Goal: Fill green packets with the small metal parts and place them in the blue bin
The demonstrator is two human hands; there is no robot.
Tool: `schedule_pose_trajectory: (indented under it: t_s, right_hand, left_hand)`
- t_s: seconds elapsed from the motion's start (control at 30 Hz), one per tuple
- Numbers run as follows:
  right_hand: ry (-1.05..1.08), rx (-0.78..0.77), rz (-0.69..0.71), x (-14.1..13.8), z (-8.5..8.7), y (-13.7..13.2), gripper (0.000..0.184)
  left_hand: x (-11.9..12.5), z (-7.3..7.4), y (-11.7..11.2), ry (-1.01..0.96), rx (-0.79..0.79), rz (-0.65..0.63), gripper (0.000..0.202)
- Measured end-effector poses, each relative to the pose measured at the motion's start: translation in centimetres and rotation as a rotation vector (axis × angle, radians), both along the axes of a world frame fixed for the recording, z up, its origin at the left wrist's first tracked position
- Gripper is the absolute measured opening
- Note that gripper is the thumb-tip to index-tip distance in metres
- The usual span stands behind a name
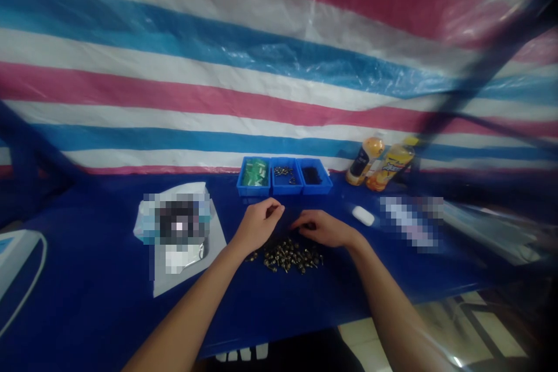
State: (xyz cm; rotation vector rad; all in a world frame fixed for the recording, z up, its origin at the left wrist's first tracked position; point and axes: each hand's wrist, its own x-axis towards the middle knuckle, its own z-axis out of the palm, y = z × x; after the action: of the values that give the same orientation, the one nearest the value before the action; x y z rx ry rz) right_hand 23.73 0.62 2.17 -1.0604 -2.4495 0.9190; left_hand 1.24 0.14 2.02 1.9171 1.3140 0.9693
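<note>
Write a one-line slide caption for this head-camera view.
Left hand and right hand above a pile of small metal fasteners, three blue trays beyond.

Left hand [259, 224]: curled, was held palm down. Right hand [325, 228]: was palm down, reaching inward, just apart from the other. Left forearm [187, 319], right forearm [392, 308]: bare, angled inward.

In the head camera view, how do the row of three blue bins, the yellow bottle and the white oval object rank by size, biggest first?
1. Row of three blue bins
2. Yellow bottle
3. White oval object

The bottle sits farther from the camera than the white object, so it may be bigger than it looks.
</note>
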Motion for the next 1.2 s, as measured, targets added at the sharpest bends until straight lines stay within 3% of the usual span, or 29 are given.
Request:
schedule_pose_trajectory:
  t_s: [0.13,0.5,0.87,1.2]
  right_hand:
    - [-0.08,0.032,0.103,-0.2,0.1,0.0,0.028]
    - [-0.1,0.066,0.143,-0.7,0.0,-0.1,0.022]
    - [-0.086,0.064,0.044,-0.9,-0.2,-0.1,0.013]
    - [0.091,0.052,-0.177,-1.1,0.2,0.1,0.016]
  left_hand:
    - [0.0,-0.1,0.1,-0.006,0.002,0.007,0.027]
    - [-0.1,-0.3,0.1,0.0,0.02,0.018,0.025]
    - [0.0,-0.5,0.2,0.007,0.016,0.014,0.024]
    - [0.2,0.1,-0.3,0.041,0.011,-0.077,0.025]
